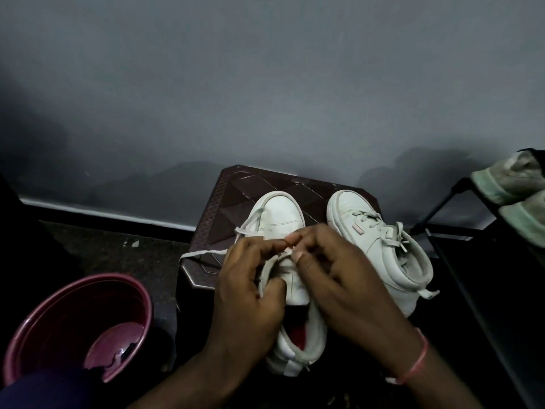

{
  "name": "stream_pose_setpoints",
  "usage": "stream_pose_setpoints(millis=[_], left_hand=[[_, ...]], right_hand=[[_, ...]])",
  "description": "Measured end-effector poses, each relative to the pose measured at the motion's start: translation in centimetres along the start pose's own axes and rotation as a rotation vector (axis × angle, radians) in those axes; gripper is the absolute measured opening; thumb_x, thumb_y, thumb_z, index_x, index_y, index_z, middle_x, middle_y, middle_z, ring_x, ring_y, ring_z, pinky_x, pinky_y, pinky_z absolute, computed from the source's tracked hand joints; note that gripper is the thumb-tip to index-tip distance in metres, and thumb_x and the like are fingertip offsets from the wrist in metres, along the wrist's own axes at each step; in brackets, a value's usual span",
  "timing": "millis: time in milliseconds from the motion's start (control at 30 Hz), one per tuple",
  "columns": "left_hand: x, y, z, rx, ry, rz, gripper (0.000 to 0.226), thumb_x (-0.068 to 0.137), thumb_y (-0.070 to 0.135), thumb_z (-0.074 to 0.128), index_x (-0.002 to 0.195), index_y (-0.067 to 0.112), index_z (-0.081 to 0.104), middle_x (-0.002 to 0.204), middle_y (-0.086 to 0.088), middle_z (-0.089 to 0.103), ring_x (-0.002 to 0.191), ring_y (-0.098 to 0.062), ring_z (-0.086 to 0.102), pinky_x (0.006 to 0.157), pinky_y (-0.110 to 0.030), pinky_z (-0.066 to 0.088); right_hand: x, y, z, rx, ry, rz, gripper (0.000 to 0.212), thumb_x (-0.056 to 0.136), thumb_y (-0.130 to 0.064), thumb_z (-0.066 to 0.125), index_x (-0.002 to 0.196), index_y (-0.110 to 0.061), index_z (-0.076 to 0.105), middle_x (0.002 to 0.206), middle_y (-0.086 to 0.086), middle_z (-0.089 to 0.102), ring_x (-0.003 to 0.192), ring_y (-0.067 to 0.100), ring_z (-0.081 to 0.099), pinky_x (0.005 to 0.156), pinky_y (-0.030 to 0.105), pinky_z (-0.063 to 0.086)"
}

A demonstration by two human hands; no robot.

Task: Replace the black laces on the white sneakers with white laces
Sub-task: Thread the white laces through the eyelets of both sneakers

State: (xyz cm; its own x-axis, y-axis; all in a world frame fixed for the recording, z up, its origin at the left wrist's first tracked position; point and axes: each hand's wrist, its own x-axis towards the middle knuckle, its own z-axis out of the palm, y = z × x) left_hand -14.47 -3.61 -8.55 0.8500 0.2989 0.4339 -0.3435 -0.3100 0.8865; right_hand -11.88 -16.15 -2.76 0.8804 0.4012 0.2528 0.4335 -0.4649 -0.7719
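Observation:
Two white sneakers stand side by side on a dark brown plastic stool. The right sneaker is laced with a white lace tied at the top. Over the left sneaker both my hands work at the eyelets. My left hand pinches the white lace and holds the shoe's side. My right hand pinches the lace end at the tongue with thumb and forefinger. A loose length of lace trails left across the stool. No black lace is in view.
A maroon plastic tub sits on the floor at lower left. At the right stands a dark metal rack with a pair of worn pale shoes on it. A grey wall runs close behind the stool.

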Motion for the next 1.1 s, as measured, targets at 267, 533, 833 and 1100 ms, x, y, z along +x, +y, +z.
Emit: stream_pose_setpoints(millis=[267,533,833,1100], left_hand=[[0.2,0.1,0.1,-0.041,-0.001,-0.065,0.032,0.069,0.003,0.053,0.091,0.023,0.063,0.096,0.008,0.061,0.098,-0.017,0.061,0.084,-0.032,0.051],[0.0,0.4,0.2,-0.055,0.005,-0.080,0.029,0.068,0.002,0.058,0.091,0.020,0.061,0.092,0.008,0.060,0.090,-0.010,0.061,0.074,-0.011,0.044],[0.0,0.3,0.2,-0.008,0.001,-0.084,0.031,0.066,0.004,0.055,0.091,0.020,0.061,0.093,0.007,0.059,0.091,-0.011,0.059,0.074,-0.012,0.043],[0.2,0.7,0.2,-0.094,-0.022,-0.138,0.032,0.067,0.003,0.054,0.091,0.022,0.065,0.096,0.007,0.060,0.095,-0.005,0.061,0.077,-0.008,0.044]], right_hand=[[0.9,-1.4,-4.1,0.788,0.274,0.199,0.013,0.093,-0.008,0.050,0.081,-0.011,0.054,0.061,0.000,0.055,0.049,0.010,0.044,0.050,0.022,0.044],[1.1,-1.6,-1.1,-0.671,-0.214,0.008,0.028,0.095,-0.032,0.052,0.117,-0.030,0.068,0.083,-0.008,0.049,0.090,0.016,0.057,0.067,0.024,0.032],[0.8,-0.7,-2.0,-0.481,-0.234,-0.080,0.011,0.093,-0.024,0.054,0.086,-0.028,0.046,0.095,-0.013,0.045,0.092,0.010,0.047,0.078,0.023,0.034],[0.8,-1.5,-3.4,0.953,0.109,0.120,0.018,0.089,-0.011,0.053,0.076,-0.013,0.066,0.077,0.009,0.071,0.046,0.009,0.057,0.052,0.024,0.051]])
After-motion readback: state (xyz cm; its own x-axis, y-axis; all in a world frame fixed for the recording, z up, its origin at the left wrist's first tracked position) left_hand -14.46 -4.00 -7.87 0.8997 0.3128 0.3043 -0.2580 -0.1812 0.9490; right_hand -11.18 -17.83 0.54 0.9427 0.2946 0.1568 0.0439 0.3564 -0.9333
